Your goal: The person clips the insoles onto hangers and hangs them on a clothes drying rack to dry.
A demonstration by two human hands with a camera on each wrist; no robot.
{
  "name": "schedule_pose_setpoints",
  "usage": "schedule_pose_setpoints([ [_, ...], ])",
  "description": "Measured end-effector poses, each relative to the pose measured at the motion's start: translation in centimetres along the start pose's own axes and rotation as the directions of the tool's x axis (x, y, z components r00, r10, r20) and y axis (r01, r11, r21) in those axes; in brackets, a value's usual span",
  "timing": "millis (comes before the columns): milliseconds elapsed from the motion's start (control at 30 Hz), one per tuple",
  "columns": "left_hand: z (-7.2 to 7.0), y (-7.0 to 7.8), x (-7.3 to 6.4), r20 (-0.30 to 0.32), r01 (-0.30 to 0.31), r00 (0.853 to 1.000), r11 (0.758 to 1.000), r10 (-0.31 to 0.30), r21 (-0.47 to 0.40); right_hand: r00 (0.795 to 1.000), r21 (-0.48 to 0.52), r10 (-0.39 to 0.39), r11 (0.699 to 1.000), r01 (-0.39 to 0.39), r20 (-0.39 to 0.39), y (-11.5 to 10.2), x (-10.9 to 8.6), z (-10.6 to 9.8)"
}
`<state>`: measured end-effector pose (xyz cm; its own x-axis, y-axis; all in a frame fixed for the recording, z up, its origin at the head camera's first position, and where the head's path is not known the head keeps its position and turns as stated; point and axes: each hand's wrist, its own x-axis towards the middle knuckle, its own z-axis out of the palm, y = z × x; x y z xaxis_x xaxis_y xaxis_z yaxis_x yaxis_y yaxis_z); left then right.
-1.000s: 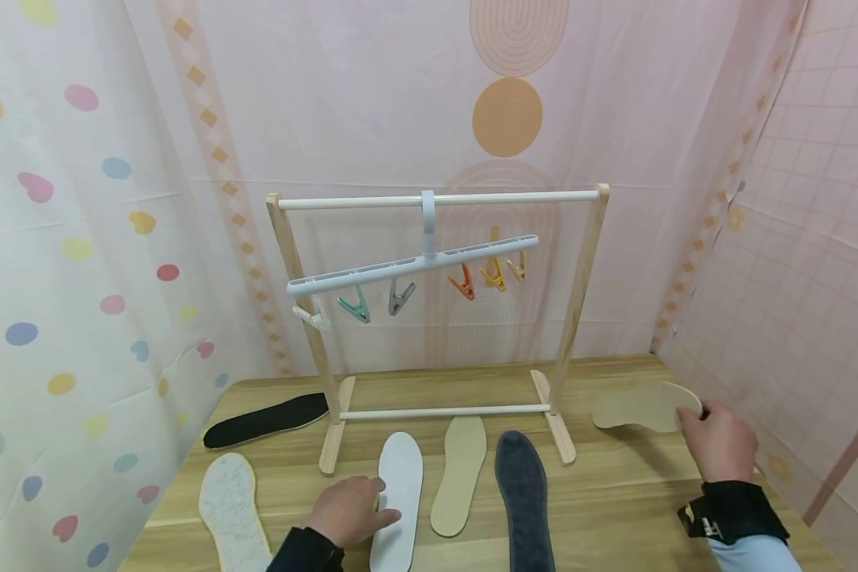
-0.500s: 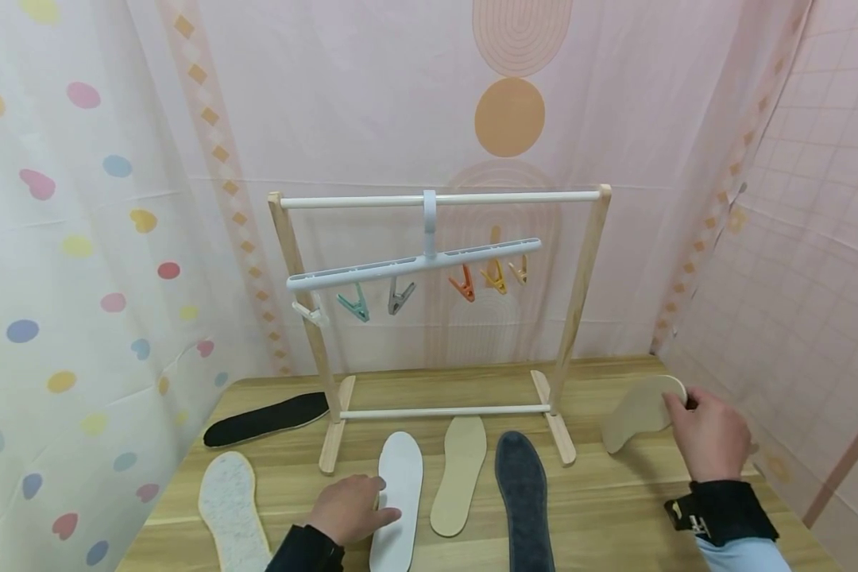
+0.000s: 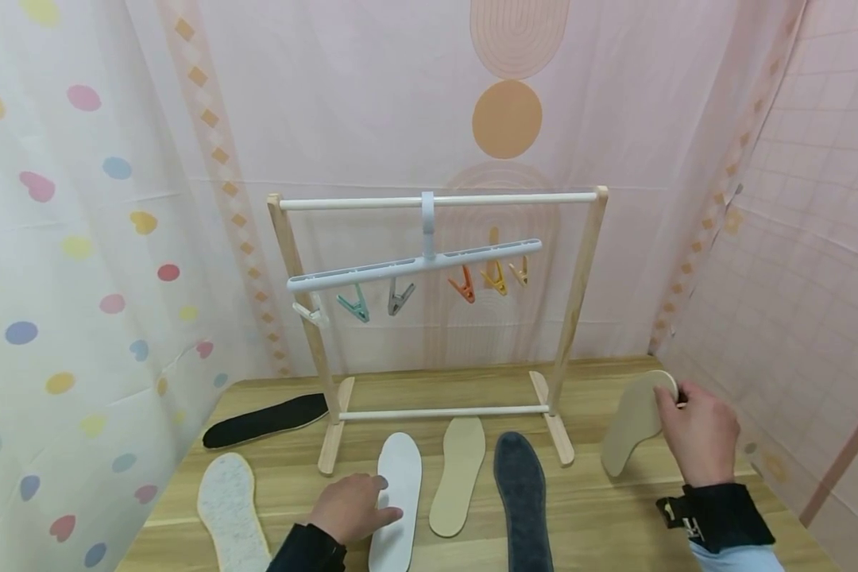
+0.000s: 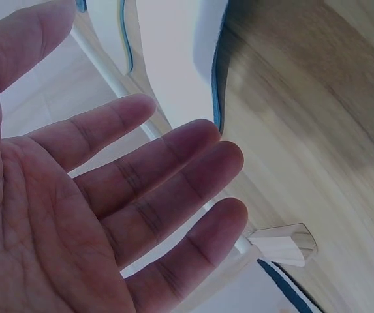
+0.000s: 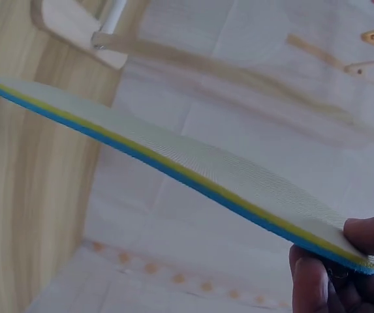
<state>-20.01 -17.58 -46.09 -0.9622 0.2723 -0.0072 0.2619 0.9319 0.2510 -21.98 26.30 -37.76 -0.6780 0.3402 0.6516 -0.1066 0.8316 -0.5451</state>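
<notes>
At the table's right side my right hand pinches one end of a beige insole between thumb and fingers. The insole stands steeply tilted with its other end low. In the right wrist view the insole shows yellow and blue layers along its edge; something small and dark sits under it by the fingers, too hidden to name. My left hand lies by a white insole, fingers extended and apart in the left wrist view, holding nothing. Whether it touches the white insole, I cannot tell.
A wooden rack carries a pale blue hanger with several coloured clips, among them an orange clip. Around its base lie a black insole, a speckled insole, another beige insole and a dark grey insole.
My right hand has shifted slightly left, turning the beige insole from nearly flat to steeply tilted. The left hand stays where it was.
</notes>
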Motion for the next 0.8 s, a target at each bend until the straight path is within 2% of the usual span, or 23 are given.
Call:
schedule_pose_setpoints([
  [267, 0.4, 0.0, 0.0, -0.014, -0.035, 0.999, 0.999, 0.035, -0.005, 0.998, 0.040, -0.050, 0.998, 0.049, 0.030, -1.3, -0.6, -0.2],
  [467, 0.5, -0.1, -0.1, -0.022, -0.033, 0.999, 0.999, 0.033, -0.002, 0.996, 0.071, -0.062, 0.996, 0.057, 0.066, -2.3, -1.3, -0.1],
  [667, 0.3, -0.1, 0.0, -0.026, -0.030, 0.999, 1.000, 0.029, -0.005, 0.991, 0.112, -0.129, 0.986, 0.124, 0.042, -3.3, -1.8, 0.1],
  [800, 0.1, -0.1, 0.2, -0.028, -0.027, 0.999, 1.000, 0.027, -0.004, 0.989, 0.118, -0.140, 0.984, 0.133, 0.053, -4.0, -2.1, 0.1],
])
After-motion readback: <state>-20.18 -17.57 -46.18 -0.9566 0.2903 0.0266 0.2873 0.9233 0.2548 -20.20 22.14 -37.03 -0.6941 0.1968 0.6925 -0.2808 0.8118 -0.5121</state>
